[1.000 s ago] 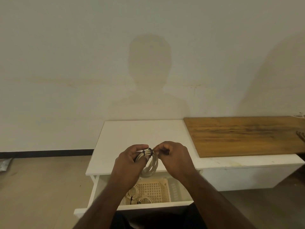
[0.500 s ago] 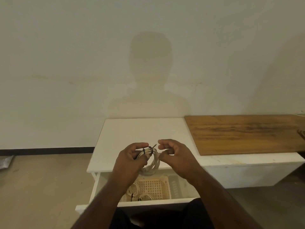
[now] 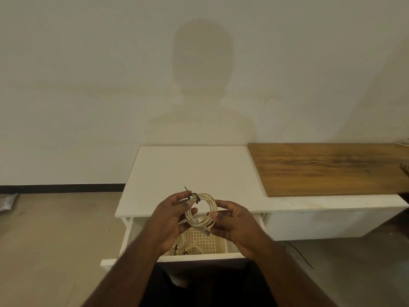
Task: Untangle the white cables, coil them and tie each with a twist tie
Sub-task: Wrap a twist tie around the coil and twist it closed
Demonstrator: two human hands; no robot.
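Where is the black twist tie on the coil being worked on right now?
In the head view, the twist tie wraps the top left of the coiled white cable, beside the left hand, above the open drawer.

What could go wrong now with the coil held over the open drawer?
The twist tie has loose ends sticking up, so it may not be fully tightened and the coiled cable could spring open. The left hand and right hand hold the coil lightly by its edges; if it slips, it could land in the basket among the cables already there.
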